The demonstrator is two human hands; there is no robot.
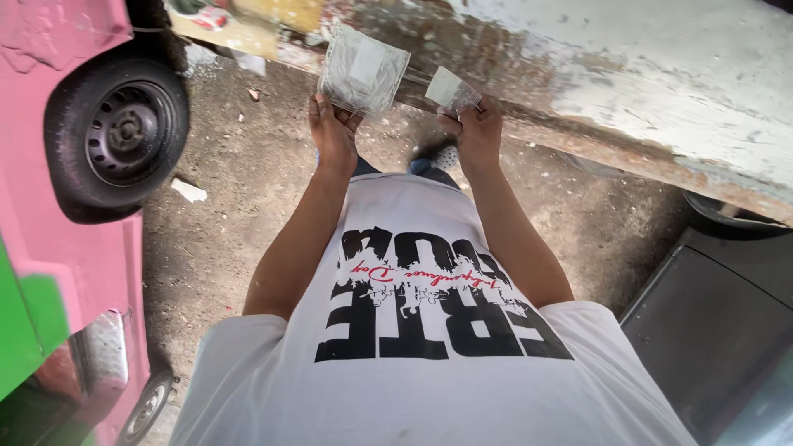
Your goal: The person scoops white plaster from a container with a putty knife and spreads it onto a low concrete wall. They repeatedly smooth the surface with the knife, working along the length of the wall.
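Observation:
My left hand (333, 130) holds up a worn grey sheet of sandpaper (362, 73) by its lower edge. A smaller torn-off piece of the same paper (450, 90) is pinched in my right hand (475, 130). Both hands are raised side by side in front of a long vehicle body panel (628, 74) with flaking white paint and rust along its lower edge. The two pieces are apart, with a small gap between them. My white printed shirt fills the lower middle of the view.
A pink vehicle (74, 239) with a black wheel (116, 136) stands at the left. A dark grey panel (719, 322) lies at the lower right. Bare dirt ground (223, 239) with small scraps lies between them. One shoe (442, 155) shows below my hands.

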